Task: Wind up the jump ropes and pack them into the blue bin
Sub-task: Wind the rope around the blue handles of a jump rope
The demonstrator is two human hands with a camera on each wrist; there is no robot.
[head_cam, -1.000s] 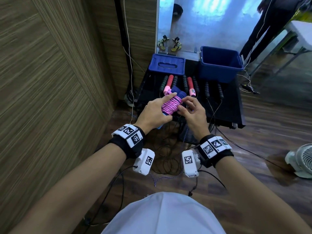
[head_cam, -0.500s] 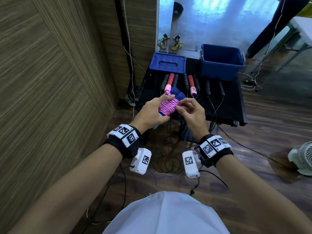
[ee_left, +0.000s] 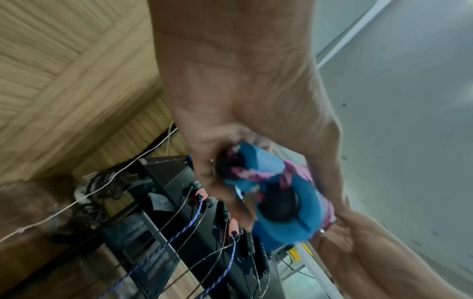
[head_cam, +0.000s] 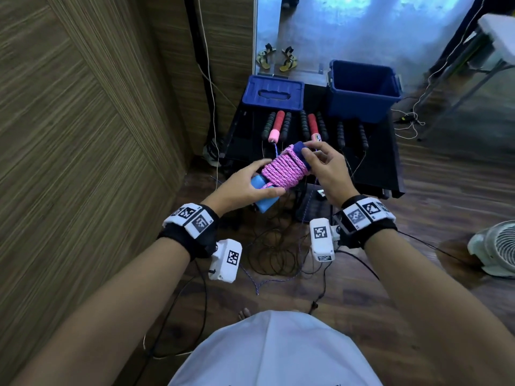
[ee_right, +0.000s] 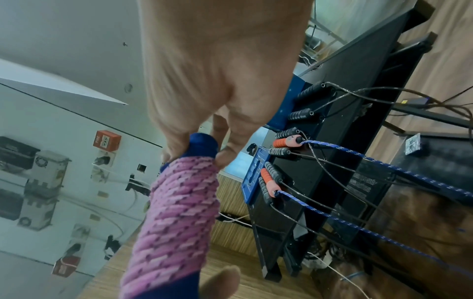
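Note:
A pink jump rope [head_cam: 284,169] is wound tight round its two blue handles into one bundle, held in the air in front of the black table [head_cam: 384,168]. My left hand [head_cam: 245,188] grips the bundle's near, light-blue handle ends [ee_left: 284,204]. My right hand [head_cam: 320,160] pinches the far dark-blue handle tip [ee_right: 202,147] between thumb and fingers. The open blue bin [head_cam: 362,90] stands at the table's far right, nothing visible inside. More ropes lie on the table: red handles [head_cam: 277,125] with a blue cord [ee_right: 358,157] and several black beaded handles [head_cam: 362,135].
The bin's blue lid [head_cam: 273,91] lies at the table's far left. Loose rope cords [head_cam: 276,254] hang off the front edge and coil on the wooden floor. A wood-panelled wall [head_cam: 83,135] runs along the left; a white fan [head_cam: 493,246] sits on the floor at right.
The bundle has turned from nearly upright to slanting. My left hand slid down to its near handle ends, and my right hand moved up to the far tip.

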